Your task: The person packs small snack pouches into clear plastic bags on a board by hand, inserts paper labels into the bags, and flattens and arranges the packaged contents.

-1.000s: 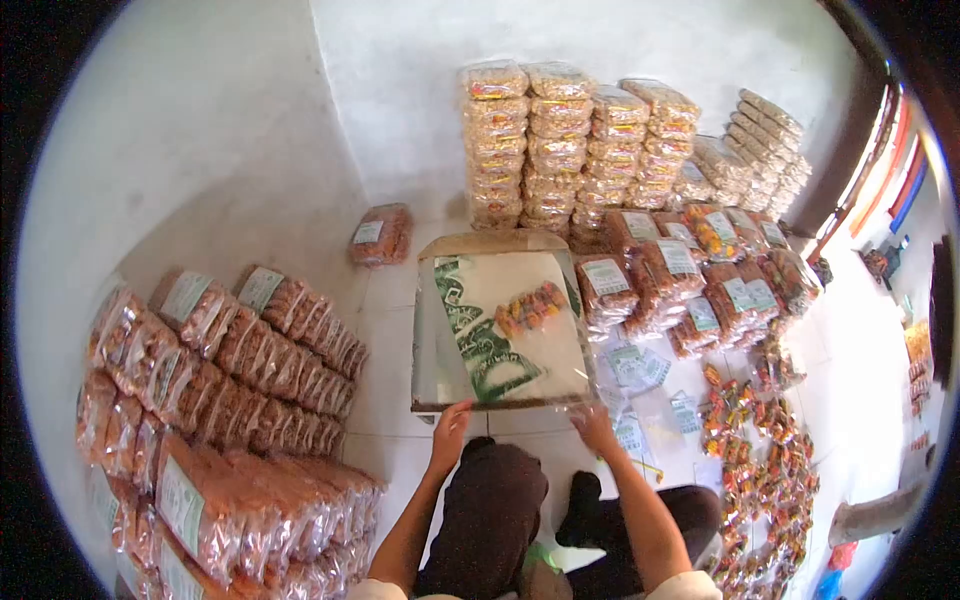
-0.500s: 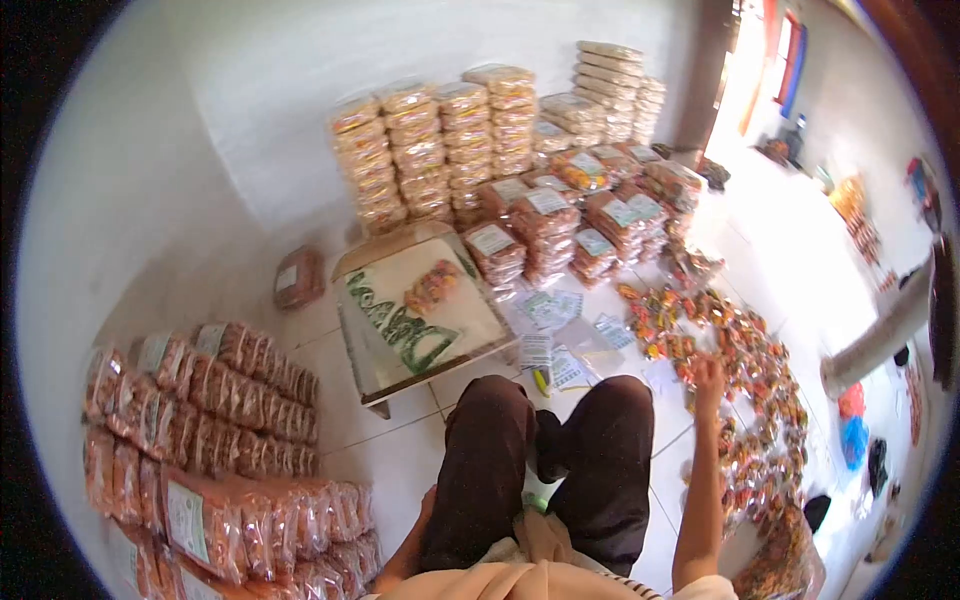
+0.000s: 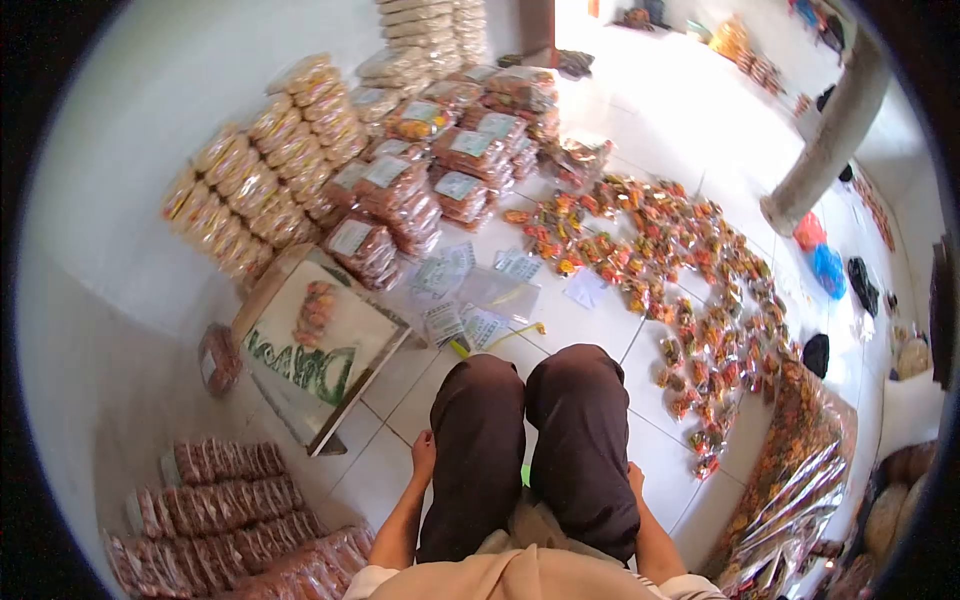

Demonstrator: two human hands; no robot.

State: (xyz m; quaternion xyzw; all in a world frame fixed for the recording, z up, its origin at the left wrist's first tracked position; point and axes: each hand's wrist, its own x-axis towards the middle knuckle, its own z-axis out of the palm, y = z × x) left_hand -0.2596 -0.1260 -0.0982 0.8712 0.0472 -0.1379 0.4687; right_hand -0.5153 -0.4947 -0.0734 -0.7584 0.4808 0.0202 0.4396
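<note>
My left hand (image 3: 424, 456) hangs beside my left thigh, its fingers partly hidden and too small to read. At the outer side of my right thigh, my right hand (image 3: 636, 480) is mostly covered by the dark trousers. In front to the left stands a low table (image 3: 376, 377) with a small packet of snacks (image 3: 315, 312) on its top. Loose small clear packets (image 3: 706, 330) lie scattered over the floor on the right. Printed labels (image 3: 446, 270), clear plastic bags (image 3: 505, 297) and a yellow-green cutter-like tool (image 3: 460, 347) lie ahead of my knees.
Tall stacks of pale packs (image 3: 235, 190) and reddish-brown bagged packs (image 3: 395, 205) line the wall. More brown packs (image 3: 215, 520) sit at lower left. A big clear sack of small packets (image 3: 800, 480) lies at right, with a round post (image 3: 830, 135) farther off.
My right hand has come back from above the scattered packets to beside my right thigh. The view has swung to the right and down. My left hand shows more now.
</note>
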